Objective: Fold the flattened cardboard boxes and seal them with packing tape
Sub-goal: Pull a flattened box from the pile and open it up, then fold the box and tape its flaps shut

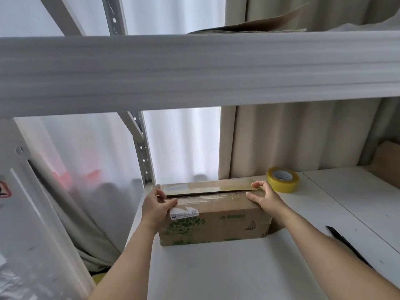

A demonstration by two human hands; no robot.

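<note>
My two hands hold the box flaps

My left hand [156, 206] and right hand [262, 196] press the top flaps of the cardboard box [213, 219] on the white shelf [216, 267]. The yellow tape roll [282, 179] sits just beside it.

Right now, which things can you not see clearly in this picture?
All in the head view:
- Inside of the cardboard box: hidden by its flaps.
- Label text on the box: too small.
- Left hand fingertips: hidden behind the box corner.
- Brown cardboard: cut by the right edge.
- Black object: partly hidden by the right forearm.
- Tape roll free end: not visible.
</note>
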